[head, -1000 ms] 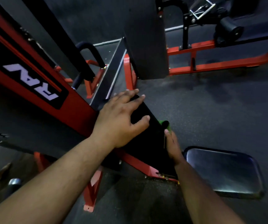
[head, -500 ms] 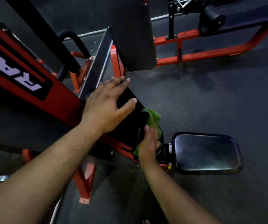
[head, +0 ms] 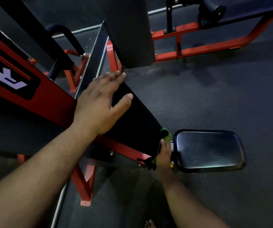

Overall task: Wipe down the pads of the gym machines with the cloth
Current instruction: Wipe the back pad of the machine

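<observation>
Down at the near right end of the long black padded backrest [head: 137,122], the green cloth [head: 166,137] was pressed under the right hand [head: 164,153], fingers curled on it. Further left, the left hand [head: 99,104] lay flat, fingers straight, on that pad; a black seat pad [head: 209,150] sat just right.

Dark speckled rubber floor [head: 198,99] fills the dim room. A red frame [head: 203,46] of another machine crosses the far right, carrying a black roller [head: 211,11]. At left, a red beam [head: 50,96] bears white lettering [head: 5,78].
</observation>
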`<state>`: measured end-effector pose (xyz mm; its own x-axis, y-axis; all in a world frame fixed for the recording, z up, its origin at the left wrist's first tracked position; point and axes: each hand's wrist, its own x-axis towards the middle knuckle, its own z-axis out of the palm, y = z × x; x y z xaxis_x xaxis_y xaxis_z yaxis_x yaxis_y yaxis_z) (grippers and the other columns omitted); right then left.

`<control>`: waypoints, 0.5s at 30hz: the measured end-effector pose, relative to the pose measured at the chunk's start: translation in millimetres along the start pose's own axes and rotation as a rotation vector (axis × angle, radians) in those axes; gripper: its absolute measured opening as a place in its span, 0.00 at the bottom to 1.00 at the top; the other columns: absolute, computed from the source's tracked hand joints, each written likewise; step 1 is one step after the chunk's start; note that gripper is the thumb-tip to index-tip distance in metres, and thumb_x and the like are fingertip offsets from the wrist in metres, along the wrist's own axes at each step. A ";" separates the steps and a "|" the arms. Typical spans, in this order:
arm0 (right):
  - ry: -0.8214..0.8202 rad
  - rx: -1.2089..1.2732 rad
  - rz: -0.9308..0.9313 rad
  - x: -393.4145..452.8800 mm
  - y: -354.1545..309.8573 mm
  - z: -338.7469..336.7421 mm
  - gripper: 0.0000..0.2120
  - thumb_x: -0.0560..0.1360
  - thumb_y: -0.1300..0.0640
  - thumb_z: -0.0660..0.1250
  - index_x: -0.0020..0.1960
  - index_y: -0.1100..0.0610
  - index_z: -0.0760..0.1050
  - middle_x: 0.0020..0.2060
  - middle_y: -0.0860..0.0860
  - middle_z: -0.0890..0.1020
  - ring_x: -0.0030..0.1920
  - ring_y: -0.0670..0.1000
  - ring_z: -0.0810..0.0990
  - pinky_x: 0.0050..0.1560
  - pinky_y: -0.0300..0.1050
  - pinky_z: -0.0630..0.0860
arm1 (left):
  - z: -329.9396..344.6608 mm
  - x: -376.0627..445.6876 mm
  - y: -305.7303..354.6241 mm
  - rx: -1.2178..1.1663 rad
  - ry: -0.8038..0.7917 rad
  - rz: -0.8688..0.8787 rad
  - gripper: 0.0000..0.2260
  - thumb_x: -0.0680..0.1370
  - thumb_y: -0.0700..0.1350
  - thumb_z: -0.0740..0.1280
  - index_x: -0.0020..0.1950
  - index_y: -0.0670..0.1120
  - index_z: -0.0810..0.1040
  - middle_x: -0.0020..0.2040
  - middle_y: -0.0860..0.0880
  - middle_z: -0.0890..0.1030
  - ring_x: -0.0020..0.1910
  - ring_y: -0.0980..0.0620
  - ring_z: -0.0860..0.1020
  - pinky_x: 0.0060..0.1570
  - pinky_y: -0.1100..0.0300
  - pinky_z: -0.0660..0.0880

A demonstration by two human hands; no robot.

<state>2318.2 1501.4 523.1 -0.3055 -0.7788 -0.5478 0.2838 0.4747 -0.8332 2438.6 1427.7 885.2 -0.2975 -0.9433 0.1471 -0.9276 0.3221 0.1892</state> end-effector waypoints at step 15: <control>-0.005 -0.067 -0.395 -163.7 -183.1 77.0 0.35 0.75 0.31 0.45 0.80 0.40 0.53 0.79 0.36 0.55 0.77 0.34 0.46 0.76 0.54 0.34 | -1.2 -1.8 0.0 -0.039 0.027 0.012 0.36 0.76 0.69 0.47 0.81 0.56 0.63 0.80 0.53 0.64 0.80 0.53 0.59 0.76 0.49 0.59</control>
<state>2386.3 1510.4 771.2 -0.3744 -0.9089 -0.1839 0.0852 0.1637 -0.9828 2439.3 1429.5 886.1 -0.3015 -0.9372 0.1753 -0.9146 0.3363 0.2247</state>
